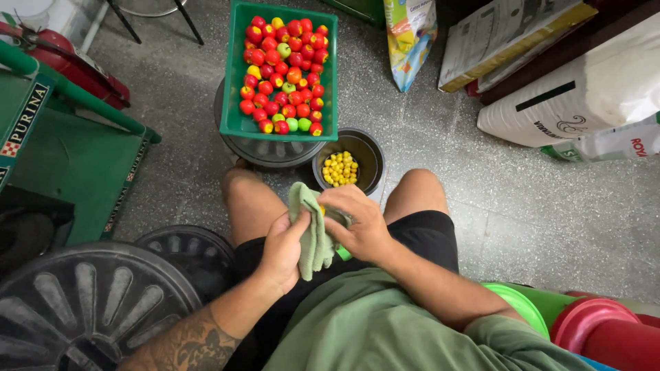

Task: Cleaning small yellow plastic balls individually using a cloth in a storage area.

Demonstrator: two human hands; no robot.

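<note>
Over the lap, the left hand [283, 249] and right hand [357, 223] both hold a closed grip on a green cloth [313, 230]. Just beyond the knees stands a dark bucket [369, 154] of small yellow balls [340, 169], and past it a green crate [237, 103] of red and green balls [283, 72].

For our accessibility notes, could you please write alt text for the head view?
A seated person's left hand and right hand hold a green cloth over their lap. Ahead on the floor sit a dark bucket of small yellow balls and a green crate of red, yellow and green balls.
</note>
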